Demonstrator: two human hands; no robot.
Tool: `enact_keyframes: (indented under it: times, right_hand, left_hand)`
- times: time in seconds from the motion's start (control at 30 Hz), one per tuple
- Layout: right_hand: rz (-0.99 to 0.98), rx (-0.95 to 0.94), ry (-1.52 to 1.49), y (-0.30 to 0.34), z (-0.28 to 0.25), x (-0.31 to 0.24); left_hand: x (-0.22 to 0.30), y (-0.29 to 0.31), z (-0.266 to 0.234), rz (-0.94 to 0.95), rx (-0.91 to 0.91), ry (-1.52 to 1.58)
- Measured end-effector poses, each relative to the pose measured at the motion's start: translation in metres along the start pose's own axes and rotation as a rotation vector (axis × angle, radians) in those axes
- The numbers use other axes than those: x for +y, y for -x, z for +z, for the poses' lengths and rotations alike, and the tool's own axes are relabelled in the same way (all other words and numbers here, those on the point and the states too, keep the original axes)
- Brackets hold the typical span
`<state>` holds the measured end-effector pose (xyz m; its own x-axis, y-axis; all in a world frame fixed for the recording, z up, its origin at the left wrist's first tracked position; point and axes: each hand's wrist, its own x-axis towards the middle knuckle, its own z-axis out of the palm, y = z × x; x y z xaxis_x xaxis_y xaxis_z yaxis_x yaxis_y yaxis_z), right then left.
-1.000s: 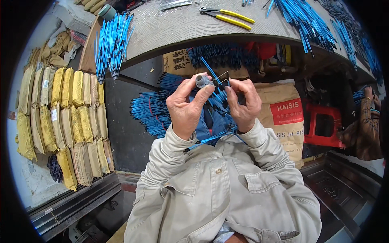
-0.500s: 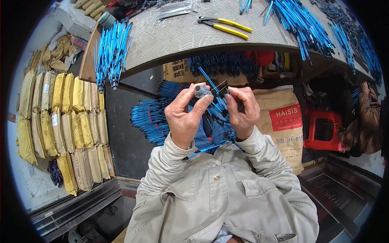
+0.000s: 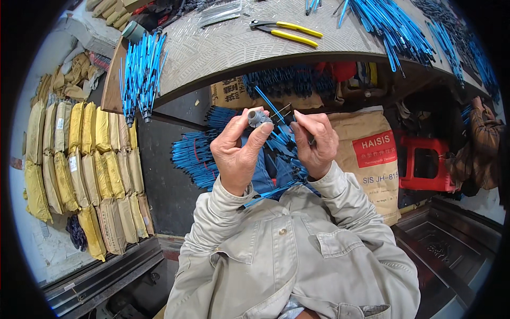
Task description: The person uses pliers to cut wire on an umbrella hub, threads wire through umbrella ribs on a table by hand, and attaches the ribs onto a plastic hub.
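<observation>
Above my lap, my left hand (image 3: 236, 154) pinches a grey plastic hub (image 3: 256, 118) between thumb and fingers, its hollow round end facing up. A blue rod (image 3: 269, 102) slants up beyond the hub, and thin metal rods (image 3: 284, 111) stick out between my hands. To the right, the thumb and forefinger of my right hand (image 3: 317, 143) are closed on a thin rod's small dark end, mostly hidden by the fingertips. Beneath both hands, more blue rods with dark joints (image 3: 281, 143) lie across my lap.
Ahead stands a workbench (image 3: 212, 50) with yellow-handled cutters (image 3: 287, 32) and bundles of blue rods (image 3: 142, 74). Banded blue rods (image 3: 191, 159) lie left of my lap. At right are a brown paper sack (image 3: 366, 186), a red stool (image 3: 425, 165) and another person's sleeve (image 3: 478, 143).
Both hands have shifted slightly left along with the whole view. The grey hub has turned a little, and its hollow end shows more. Both pinches stay closed.
</observation>
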<state>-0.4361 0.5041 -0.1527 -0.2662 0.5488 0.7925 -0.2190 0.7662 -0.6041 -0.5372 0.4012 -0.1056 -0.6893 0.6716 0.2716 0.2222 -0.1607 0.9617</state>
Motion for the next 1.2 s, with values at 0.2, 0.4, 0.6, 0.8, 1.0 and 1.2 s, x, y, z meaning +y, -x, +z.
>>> enact_keyframes:
  times: [0.2, 0.4, 0.6, 0.8, 1.0, 1.2]
  right_hand:
    - [-0.033, -0.034, 0.036, 0.007, -0.001, 0.003]
    - [-0.048, -0.050, 0.003, 0.006, -0.001, 0.004]
    - [0.007, -0.042, 0.002, 0.007, -0.001, 0.003]
    - [-0.012, -0.041, -0.003, 0.009, -0.002, 0.003]
    - [-0.015, -0.121, -0.013, 0.009, -0.004, 0.000]
    - [0.232, -0.195, -0.236, 0.016, -0.001, -0.012]
  left_hand:
    - [0.002, 0.001, 0.002, -0.014, 0.005, 0.012]
    - [0.001, 0.003, 0.000, -0.010, -0.002, -0.005]
    - [0.002, 0.003, 0.002, -0.004, -0.004, -0.011]
    - [0.003, 0.003, 0.003, -0.010, 0.000, -0.034]
    - [0.004, 0.004, 0.001, -0.029, -0.006, -0.015]
    - [0.000, 0.004, -0.003, -0.087, -0.008, 0.095]
